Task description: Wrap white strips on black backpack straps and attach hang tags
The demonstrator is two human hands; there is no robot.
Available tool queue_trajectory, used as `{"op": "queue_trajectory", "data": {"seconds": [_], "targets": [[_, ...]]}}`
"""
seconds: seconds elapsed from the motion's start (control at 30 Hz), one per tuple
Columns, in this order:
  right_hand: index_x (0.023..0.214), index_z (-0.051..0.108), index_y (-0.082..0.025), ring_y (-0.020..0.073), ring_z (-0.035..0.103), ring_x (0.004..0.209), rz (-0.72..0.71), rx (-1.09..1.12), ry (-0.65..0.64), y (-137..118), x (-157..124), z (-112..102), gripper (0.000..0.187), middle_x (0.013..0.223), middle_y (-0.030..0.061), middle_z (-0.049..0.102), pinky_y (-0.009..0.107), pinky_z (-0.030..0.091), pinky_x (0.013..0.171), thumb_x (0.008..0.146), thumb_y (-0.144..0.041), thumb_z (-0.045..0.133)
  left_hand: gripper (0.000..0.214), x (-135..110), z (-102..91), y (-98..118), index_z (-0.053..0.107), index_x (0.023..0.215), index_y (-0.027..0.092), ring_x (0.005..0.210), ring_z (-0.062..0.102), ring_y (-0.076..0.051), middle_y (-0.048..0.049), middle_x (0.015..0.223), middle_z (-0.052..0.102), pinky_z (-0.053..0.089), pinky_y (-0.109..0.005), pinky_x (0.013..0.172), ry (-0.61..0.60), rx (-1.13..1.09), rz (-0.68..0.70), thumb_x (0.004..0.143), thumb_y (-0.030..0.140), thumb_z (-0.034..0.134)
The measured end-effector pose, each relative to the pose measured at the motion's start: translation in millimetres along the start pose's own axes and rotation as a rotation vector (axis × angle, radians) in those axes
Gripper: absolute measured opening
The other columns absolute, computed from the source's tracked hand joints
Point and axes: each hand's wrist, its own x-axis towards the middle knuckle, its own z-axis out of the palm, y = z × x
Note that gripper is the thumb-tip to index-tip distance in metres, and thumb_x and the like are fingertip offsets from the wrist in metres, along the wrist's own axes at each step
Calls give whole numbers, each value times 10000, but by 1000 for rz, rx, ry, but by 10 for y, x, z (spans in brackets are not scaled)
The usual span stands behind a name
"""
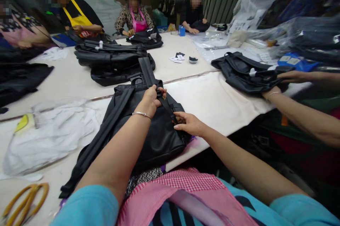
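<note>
A black backpack lies on the pale table in front of me, its straps facing up. My left hand is closed around one shoulder strap, near where the padded part meets the narrow webbing. Lower down, my right hand pinches the webbing of that same strap by a buckle at the bag's right side. The other shoulder strap runs down the left side of the backpack, partly behind my left forearm.
More black bags are piled ahead. At right, a co-worker's hands hold another black bag. A plastic bag of white material and yellow-handled scissors lie at left. Several people work across the table. Small tags lie mid-table.
</note>
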Motion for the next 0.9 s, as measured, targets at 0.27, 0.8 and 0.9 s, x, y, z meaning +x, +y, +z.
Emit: {"op": "queue_trajectory", "data": {"seconds": [0.27, 0.8, 0.9], "targets": [[1168, 657, -183, 195, 632, 933, -62, -236, 67, -240, 88, -58, 446, 1065, 73, 697, 353, 492, 856, 796, -430, 664, 280, -131, 54, 56, 550, 834, 140, 559, 632, -175, -23, 547, 547, 509, -250, 496, -46, 2, 37, 963, 348, 415], [724, 670, -177, 137, 562, 643, -37, -428, 182, -370, 622, 84, 78, 656, -17, 629, 243, 404, 589, 649, -197, 668, 295, -557, -95, 430, 599, 857, 121, 529, 640, -186, -85, 682, 660, 529, -297, 486, 56, 317, 197, 956, 335, 423], [782, 679, -191, 153, 586, 698, -78, -594, 198, -384, 593, 81, 98, 724, 3, 661, 256, 412, 633, 691, -204, 645, 252, -752, -218, 373, 617, 803, 128, 526, 625, -180, -75, 673, 650, 540, -308, 492, 98, 356, 156, 921, 322, 507]]}}
